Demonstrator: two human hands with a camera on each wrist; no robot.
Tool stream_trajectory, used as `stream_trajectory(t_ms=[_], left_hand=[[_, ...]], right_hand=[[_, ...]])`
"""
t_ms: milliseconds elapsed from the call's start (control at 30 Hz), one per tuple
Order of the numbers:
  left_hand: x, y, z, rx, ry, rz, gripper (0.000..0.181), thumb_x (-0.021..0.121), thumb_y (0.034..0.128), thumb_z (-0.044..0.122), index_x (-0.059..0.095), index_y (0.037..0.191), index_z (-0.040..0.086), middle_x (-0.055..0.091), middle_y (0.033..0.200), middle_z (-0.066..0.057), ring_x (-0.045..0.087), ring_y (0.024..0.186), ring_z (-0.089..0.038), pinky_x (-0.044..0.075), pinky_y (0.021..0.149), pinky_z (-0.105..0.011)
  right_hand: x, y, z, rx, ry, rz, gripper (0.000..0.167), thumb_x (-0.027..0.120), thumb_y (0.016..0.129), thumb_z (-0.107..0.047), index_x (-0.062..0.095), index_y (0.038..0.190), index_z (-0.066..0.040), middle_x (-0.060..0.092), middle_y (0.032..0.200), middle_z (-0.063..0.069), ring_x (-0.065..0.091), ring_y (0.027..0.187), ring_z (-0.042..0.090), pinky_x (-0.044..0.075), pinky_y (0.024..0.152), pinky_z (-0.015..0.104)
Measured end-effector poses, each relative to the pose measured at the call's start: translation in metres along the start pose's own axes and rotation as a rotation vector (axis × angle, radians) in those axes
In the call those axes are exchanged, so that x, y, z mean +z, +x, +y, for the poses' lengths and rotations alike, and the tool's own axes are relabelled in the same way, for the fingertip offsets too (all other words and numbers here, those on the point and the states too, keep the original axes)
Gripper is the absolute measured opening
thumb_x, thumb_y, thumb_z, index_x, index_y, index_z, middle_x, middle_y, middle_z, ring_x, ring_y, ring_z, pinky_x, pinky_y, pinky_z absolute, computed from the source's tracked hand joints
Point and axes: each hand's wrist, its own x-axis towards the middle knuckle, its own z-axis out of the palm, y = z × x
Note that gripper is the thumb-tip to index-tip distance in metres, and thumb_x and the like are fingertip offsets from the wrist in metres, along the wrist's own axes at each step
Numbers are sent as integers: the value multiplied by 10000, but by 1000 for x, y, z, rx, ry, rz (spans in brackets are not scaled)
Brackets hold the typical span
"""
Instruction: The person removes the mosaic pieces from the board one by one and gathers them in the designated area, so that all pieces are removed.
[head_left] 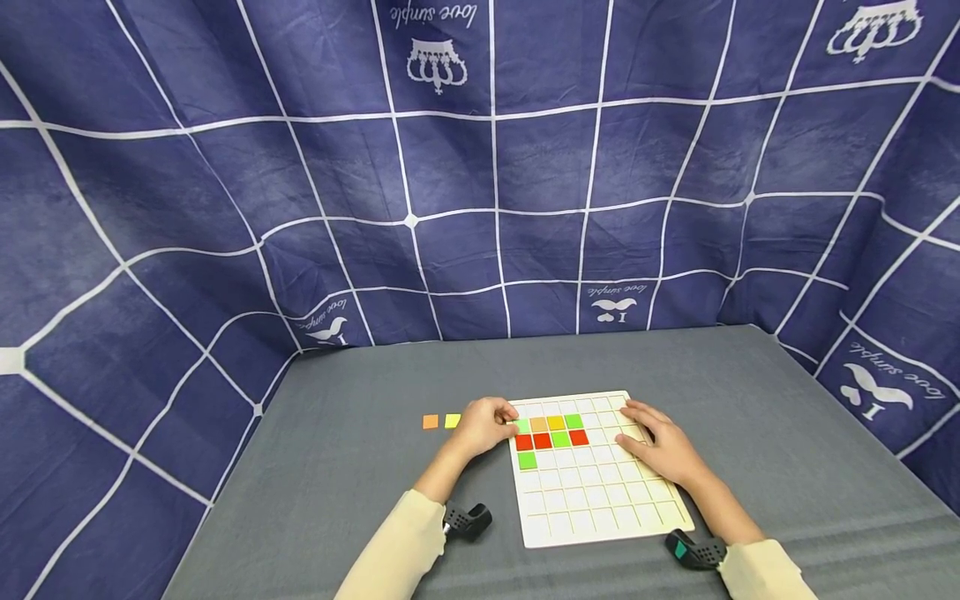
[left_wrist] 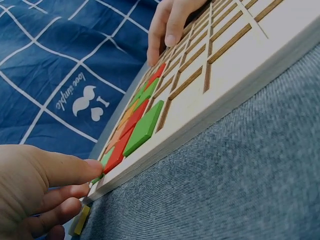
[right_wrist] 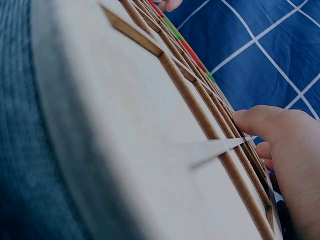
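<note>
My left hand (head_left: 482,427) is at the upper left edge of a pale wooden grid board (head_left: 600,527), its thumb and fingertips pinching a light green square tile (head_left: 523,426) at the start of a row. In the left wrist view, that tile (left_wrist: 106,157) is partly hidden by the thumb. Beside it lie an orange tile (head_left: 538,424), a yellow-orange tile (head_left: 556,422) and a green tile (head_left: 573,421). Red and green tiles fill part of the row below; one more green tile (head_left: 527,460) sits under them. My right hand (head_left: 663,442) rests on the board's right edge, fingers extended.
Left of the board, an orange tile (head_left: 430,422) and a yellow tile (head_left: 452,421) lie on the grey cloth-covered table (head_left: 360,417). A blue curtain with white lines (head_left: 540,167) stands behind the table and along its sides. Black bands (head_left: 469,522) are on both wrists.
</note>
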Motion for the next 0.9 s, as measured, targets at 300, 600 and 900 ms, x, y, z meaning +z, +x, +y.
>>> stream_trajectory(t_ms=[300,600,900], left_hand=[[0,2,2,-11,84,-26,117,794,799,137,718,870,84,555,786,24,499,709,-107,427,668,-279],[-1,5,5,-24,102,-53,109,782,821,169,707,858,99,566,805,10,518,742,-115,428,696,-269],[-1,6,5,-9,23,-32,77,740,852,138,678,859,94,609,759,47,536,676,-76,448,652,-256]], right_hand=[[1,1,1,-1,-2,2,557,706,893,-332,576,1313,9,462,1424,206,390,1308,452,318,1001,623],[1,1,1,3,-3,2,562,703,895,-336,573,1317,12,462,1425,208,391,1308,452,318,1004,620],[1,0,0,7,0,4,571,703,894,-334,568,1320,21,459,1425,216,390,1309,454,316,1007,617]])
